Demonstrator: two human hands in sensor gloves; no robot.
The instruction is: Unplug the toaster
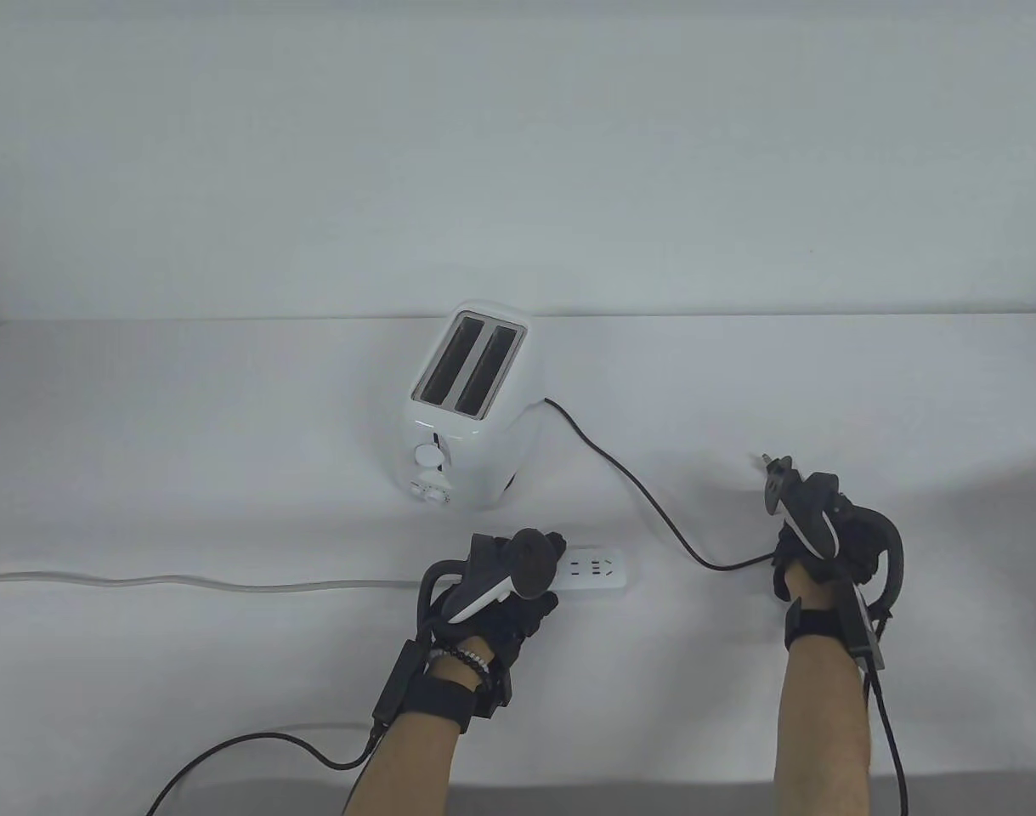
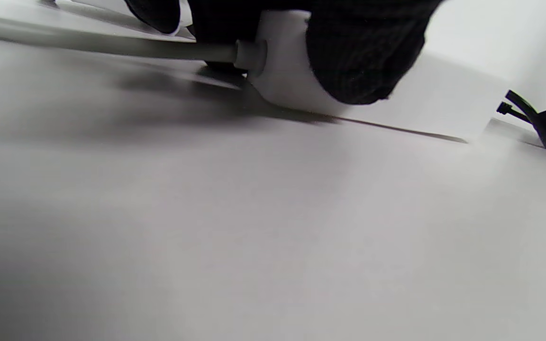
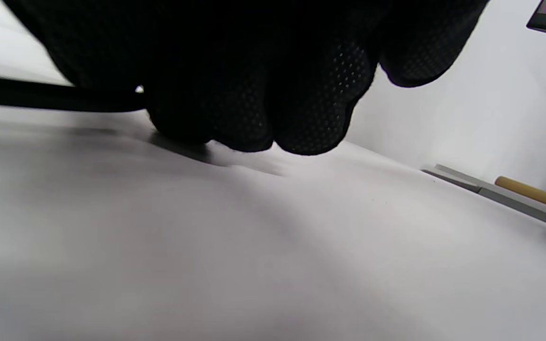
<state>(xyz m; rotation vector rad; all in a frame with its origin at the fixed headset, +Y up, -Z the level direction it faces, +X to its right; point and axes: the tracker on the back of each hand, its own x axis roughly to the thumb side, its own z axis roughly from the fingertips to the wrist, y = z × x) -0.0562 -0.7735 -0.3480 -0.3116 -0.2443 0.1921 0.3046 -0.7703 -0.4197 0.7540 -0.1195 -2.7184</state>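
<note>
Table view: plug (image 1: 772,470) in right hand (image 1: 811,531); left hand (image 1: 505,586) on power strip (image 1: 598,571)

The table view looks down from above and in front on the white cloth-covered bench (image 1: 229,408). Both wrist views skim low and close over it; the left shares the white power strip (image 2: 396,104).

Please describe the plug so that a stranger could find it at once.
Start at the white toaster and follow its black cord rightwards to the right hand. The plug sticks out of that fist, prongs bare, well away from the white power strip under the left hand.
</note>
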